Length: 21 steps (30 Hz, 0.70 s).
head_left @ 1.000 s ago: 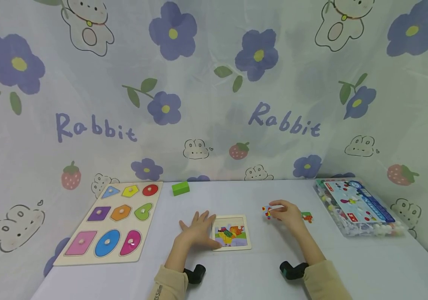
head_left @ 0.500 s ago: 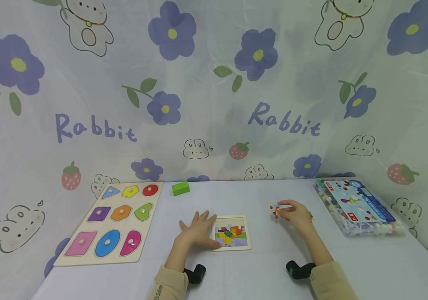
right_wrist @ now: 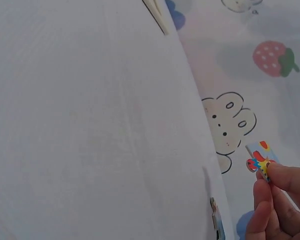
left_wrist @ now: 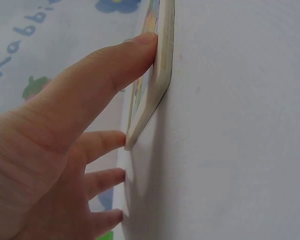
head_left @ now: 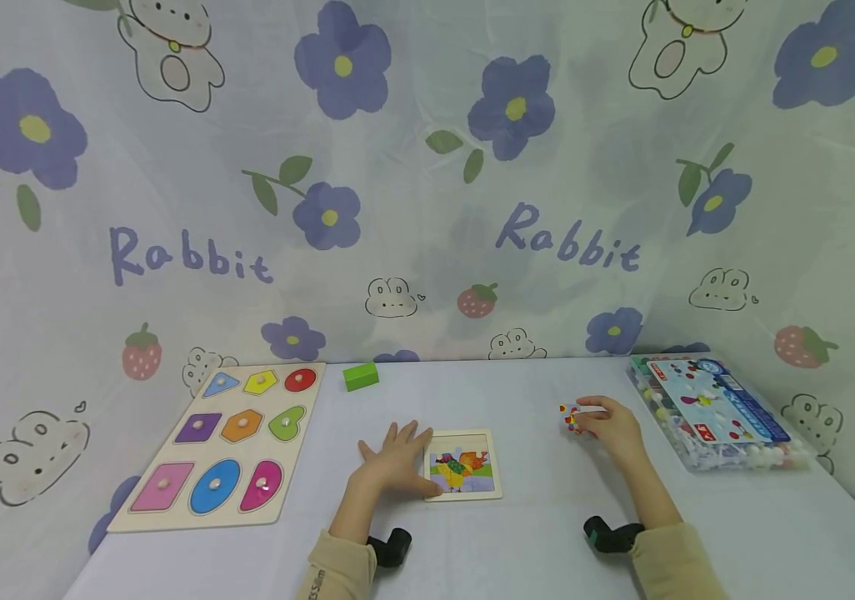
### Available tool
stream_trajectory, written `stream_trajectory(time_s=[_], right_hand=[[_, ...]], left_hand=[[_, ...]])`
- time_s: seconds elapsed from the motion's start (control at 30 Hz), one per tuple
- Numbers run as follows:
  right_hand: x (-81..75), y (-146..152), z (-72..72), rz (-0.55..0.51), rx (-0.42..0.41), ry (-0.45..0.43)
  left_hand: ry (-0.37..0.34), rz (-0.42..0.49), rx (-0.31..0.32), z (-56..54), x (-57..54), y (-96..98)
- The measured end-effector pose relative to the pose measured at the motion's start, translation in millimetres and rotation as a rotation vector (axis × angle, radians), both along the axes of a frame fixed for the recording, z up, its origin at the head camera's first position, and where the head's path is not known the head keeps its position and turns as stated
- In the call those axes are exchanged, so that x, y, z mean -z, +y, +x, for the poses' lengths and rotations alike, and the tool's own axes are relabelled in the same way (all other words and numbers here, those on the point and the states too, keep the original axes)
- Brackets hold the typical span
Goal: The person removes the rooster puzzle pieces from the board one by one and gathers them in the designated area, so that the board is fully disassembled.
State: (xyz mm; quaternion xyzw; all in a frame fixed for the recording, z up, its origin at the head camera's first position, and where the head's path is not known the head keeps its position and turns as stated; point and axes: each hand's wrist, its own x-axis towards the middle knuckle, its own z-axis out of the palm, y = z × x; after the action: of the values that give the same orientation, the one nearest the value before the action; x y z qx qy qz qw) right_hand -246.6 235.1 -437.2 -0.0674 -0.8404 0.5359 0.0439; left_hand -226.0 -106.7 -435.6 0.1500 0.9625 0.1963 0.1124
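Note:
My left hand [head_left: 392,462] spreads its fingers beside a small wooden puzzle tray [head_left: 465,497], thumb resting on the tray's near left corner. In the left wrist view the thumb [left_wrist: 125,60] presses the rim and the other fingers stand nearly straight on the cloth. Assembled pieces in the tray show a colourful bird [head_left: 460,471]; its top strip is bare wood. Right of the tray, my right hand [head_left: 613,429] pinches a jigsaw piece [right_wrist: 262,156] with red, yellow and blue print, held above the table. Another jigsaw piece [right_wrist: 217,220] lies on the cloth, hidden by that hand in the head view.
A wooden board [head_left: 198,525] with knobbed coloured shapes lies at the left. Behind the tray is a green block [head_left: 361,377]. A clear box [head_left: 720,417] of small beads with a printed label sits at the right. A printed curtain [head_left: 427,208] hangs along the back.
My right hand has moved right and slightly away with the jigsaw piece, now covering the piece on the cloth that showed earlier. My left hand stays at the tray.

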Motion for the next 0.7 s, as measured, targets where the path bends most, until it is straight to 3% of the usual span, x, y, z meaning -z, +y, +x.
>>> stream_trajectory(time_s=[0.27,0.5,0.7], right_hand=[[5.7,1.0,-0.9,0.062,-0.017,0.0],[6.7,-5.0,2.0,0.189,-0.029,-0.047],[8.7,-7.8,1.9,0.308,-0.017,-0.017]], left_hand=[[-0.007,-0.006,0.0,-1.2,1.6,-0.6],[-0.013,0.002,-0.003,-1.1,1.9,-0.6],[-0.011,0.005,-0.004,-1.0,1.5,-0.6]])
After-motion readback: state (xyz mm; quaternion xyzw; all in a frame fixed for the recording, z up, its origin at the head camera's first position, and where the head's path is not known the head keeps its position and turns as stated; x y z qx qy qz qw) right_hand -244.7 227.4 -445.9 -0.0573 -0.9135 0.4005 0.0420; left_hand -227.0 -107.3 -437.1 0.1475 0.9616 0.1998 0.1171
